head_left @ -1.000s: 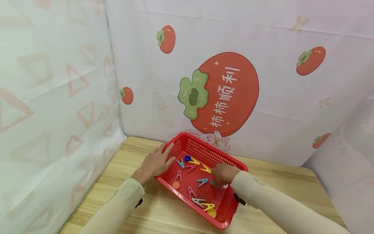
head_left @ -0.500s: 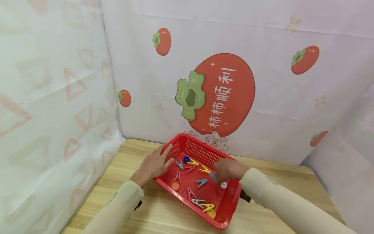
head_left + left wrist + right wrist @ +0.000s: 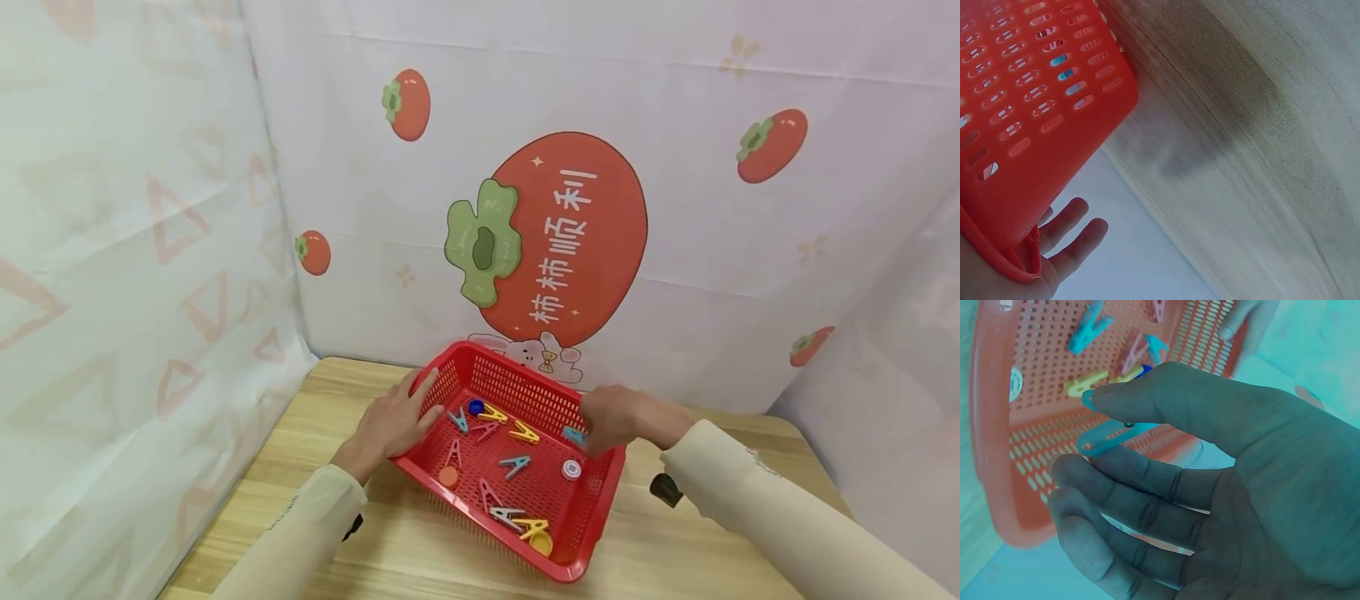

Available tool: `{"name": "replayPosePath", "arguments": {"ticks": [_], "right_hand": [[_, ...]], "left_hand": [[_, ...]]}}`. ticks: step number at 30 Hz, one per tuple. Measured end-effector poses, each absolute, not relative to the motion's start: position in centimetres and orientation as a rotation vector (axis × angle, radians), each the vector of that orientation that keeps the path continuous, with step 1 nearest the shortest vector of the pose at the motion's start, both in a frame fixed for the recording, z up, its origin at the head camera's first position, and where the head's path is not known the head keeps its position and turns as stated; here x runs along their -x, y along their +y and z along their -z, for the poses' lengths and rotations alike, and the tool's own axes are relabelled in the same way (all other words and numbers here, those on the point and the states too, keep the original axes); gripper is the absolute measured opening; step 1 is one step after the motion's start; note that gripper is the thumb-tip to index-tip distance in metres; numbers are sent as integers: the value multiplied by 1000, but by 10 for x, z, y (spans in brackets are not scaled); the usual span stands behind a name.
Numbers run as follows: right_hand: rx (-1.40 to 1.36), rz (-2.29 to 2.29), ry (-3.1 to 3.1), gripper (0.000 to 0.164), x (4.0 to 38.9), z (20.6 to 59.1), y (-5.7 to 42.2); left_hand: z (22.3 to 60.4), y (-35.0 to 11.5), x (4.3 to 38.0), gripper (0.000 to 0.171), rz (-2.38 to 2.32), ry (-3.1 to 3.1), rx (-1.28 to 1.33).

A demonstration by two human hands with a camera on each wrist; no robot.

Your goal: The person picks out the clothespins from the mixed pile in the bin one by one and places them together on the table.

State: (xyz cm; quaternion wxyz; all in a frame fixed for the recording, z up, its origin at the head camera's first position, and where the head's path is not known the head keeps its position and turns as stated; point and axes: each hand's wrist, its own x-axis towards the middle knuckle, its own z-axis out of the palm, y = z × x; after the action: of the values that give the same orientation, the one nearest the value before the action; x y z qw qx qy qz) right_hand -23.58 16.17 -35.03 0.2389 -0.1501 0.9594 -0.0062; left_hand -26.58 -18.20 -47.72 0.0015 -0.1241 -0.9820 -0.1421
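Observation:
My right hand (image 3: 618, 417) is over the basket's right end, pinching a blue clothespin (image 3: 575, 435) by its handles between thumb and index finger. The right wrist view shows the same blue clothespin (image 3: 1110, 435) with the other fingers curled loosely below. My left hand (image 3: 393, 422) holds the left rim of the red basket (image 3: 551, 569), thumb over the inside. Its other fingers (image 3: 1079, 244) reach out past the rim, fairly straight. In the basket lie yellow clothespins (image 3: 525, 432), pink clothespins (image 3: 453, 452), another blue clothespin (image 3: 515, 465) and a grey clothespin (image 3: 506, 517).
Bottle caps share the basket floor: a white cap (image 3: 572, 470), an orange cap (image 3: 447, 477), a yellow cap (image 3: 541, 544) and a blue cap (image 3: 476, 407). The basket stands on a wooden table (image 3: 390, 542), near a printed cloth backdrop (image 3: 360, 317).
My right hand has moved right and back with the blue clothespin, uncovering the white cap. My left hand stays at the left rim. The head view has shifted slightly.

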Motion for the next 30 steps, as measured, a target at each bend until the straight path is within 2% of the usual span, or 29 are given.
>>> {"name": "replayPosePath", "arguments": {"ticks": [16, 25, 30], "right_hand": [[261, 28, 2603, 14, 227, 332, 230], [277, 120, 2608, 31, 224, 339, 261], [256, 172, 2601, 34, 223, 344, 276]], "left_hand": [[475, -184, 267, 80, 453, -3086, 406], [478, -185, 268, 78, 420, -3062, 435], [479, -184, 268, 79, 419, -3070, 423]]}}
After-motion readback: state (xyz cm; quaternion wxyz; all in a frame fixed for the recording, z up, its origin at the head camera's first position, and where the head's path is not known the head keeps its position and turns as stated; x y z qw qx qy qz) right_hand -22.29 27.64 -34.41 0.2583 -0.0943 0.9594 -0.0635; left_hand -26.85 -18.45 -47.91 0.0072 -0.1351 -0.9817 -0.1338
